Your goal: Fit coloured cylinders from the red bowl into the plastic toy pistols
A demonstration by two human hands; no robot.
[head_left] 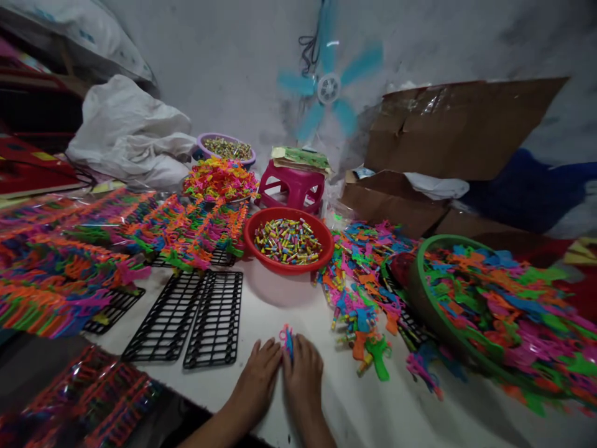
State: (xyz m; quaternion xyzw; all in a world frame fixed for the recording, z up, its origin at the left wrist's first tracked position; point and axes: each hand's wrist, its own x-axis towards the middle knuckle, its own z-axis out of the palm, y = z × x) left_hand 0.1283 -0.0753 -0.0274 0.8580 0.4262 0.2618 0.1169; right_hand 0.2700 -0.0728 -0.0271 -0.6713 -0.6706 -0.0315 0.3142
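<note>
Over the white table (pixel 280 311), my left hand (pixel 261 370) and my right hand (pixel 303 370) meet with fingertips close together. Between them is a small plastic toy with a pink looped part (pixel 283 333) and a blue part (pixel 289 346); both hands are closed on it and cover most of it. Right of my right hand lies a loose pile of colourful plastic toy guns (pixel 361 305), a green toy gun (pixel 381 358) nearest. A red basin (pixel 289 269) holding many small striped tubes (pixel 289 239) stands beyond my hands.
Black slotted racks (pixel 215 320) lie at left, beside rows of colourful toys (pixel 60 267). A green basin (pixel 422 274) heaped with toy pieces stands at right. Behind are a pink stool (pixel 291 185), an open cardboard box (pixel 396 202) and a blue fan (pixel 329 88).
</note>
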